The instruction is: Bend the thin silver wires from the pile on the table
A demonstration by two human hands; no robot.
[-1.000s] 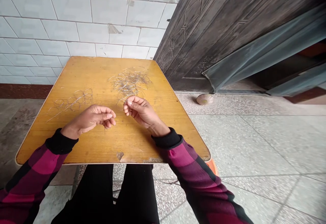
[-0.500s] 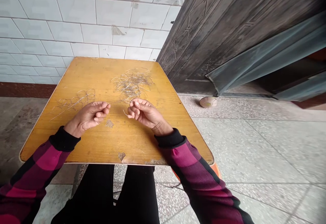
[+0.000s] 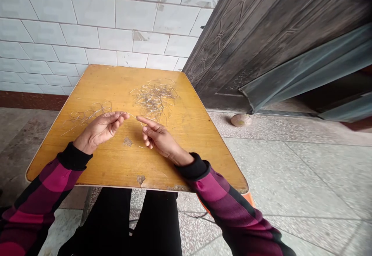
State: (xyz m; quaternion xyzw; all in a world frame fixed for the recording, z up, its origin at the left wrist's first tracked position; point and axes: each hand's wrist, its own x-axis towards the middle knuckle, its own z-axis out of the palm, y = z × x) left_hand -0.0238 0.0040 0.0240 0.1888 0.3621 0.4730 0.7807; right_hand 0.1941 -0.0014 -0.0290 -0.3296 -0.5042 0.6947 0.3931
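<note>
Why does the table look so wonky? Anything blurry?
In the head view, the wide lens makes the wooden table look slanted and tilts the wall tiles; the light is soft with faint shadows, and the wire pile looks fairly sharp.

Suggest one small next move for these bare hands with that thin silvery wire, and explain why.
Probably the right hand should pinch the thin silvery wire between thumb and index finger. The wire arcs out of the left hand above the yellow wooden tabletop, and the right index fingertip sits right at it, with no clear pinch showing.
</note>
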